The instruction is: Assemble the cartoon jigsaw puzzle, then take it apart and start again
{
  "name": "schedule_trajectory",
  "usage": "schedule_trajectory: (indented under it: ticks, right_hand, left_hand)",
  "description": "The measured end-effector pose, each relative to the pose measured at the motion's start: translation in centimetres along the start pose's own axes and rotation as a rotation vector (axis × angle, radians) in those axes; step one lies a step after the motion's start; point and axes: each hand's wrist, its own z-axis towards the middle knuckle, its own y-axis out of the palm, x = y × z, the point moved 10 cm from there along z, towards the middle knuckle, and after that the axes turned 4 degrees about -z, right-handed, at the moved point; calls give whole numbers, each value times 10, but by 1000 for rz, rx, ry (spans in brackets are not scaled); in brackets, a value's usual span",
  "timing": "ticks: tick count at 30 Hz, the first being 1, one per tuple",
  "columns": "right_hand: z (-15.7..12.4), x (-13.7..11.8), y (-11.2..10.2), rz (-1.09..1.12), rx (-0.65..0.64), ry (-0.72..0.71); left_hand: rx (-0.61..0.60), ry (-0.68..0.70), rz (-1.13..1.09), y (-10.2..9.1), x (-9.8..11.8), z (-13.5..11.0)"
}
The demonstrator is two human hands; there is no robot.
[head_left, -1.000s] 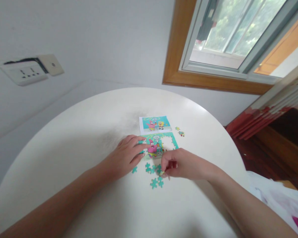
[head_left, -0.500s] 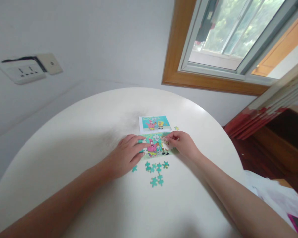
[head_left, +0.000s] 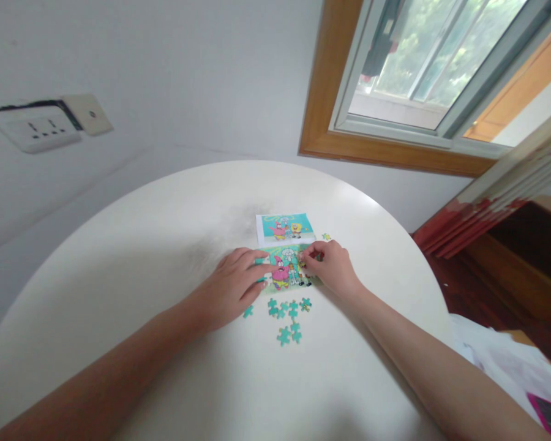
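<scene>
A partly assembled cartoon jigsaw puzzle (head_left: 281, 278) lies on the white table, showing a pink starfish figure and a blue-green one. Across its left edge rests my left hand (head_left: 236, 278), open, fingers spread flat and covering some of the pieces. At the right part of the puzzle, my right hand (head_left: 324, 263) pinches a small puzzle piece (head_left: 302, 260), mostly hidden by the fingertips. Several loose teal puzzle pieces (head_left: 283, 335) are scattered just in front of the puzzle, and one teal piece (head_left: 248, 311) sits close to my left thumb.
Behind the puzzle is a reference picture card (head_left: 287, 226) with the same characters. One yellow-green piece (head_left: 326, 236) lies beside it, beyond my right hand. The round table (head_left: 133, 245) stands against a wall with a socket (head_left: 37, 128) and a wood-framed window (head_left: 321, 144).
My right hand has shifted slightly left, its pinched fingertips now further over the puzzle. My left hand stays in place, and the loose pieces lie as before.
</scene>
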Motion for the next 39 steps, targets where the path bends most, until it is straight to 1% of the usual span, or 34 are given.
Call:
schedule_trajectory:
  ticks: [9, 11, 13, 16, 19, 21, 25, 33, 39]
  right_hand:
    - [-1, -6, -2, -83, 55, -83]
    - [-1, -9, -9, -78, 77, -133]
    - [-2, -13, -16, -63, 84, -220]
    - [-6, -18, -20, -70, 33, -343]
    - [-11, -19, -14, -133, -52, -410]
    - [-14, -21, -10, -168, -86, -440]
    - [-15, -23, -10, -191, -73, -445]
    - [-14, -22, -13, -205, -82, -388]
    - [-13, -21, -12, -189, -70, -380]
  left_hand:
    - [-14, 3, 21, 2, -1, 0]
    - [-18, 1, 21, 2, 0, 0]
    - [-26, -1, 17, 2, 0, 0]
    - [-31, -10, 8, 3, 0, 0]
    - [-24, -10, 10, 2, -1, 0]
    - [-20, -2, 15, 2, 0, 0]
    - [-18, -4, 11, 1, 1, 0]
    - [-13, -4, -9, -1, 1, 1]
    - [-7, -5, -14, -1, 1, 0]
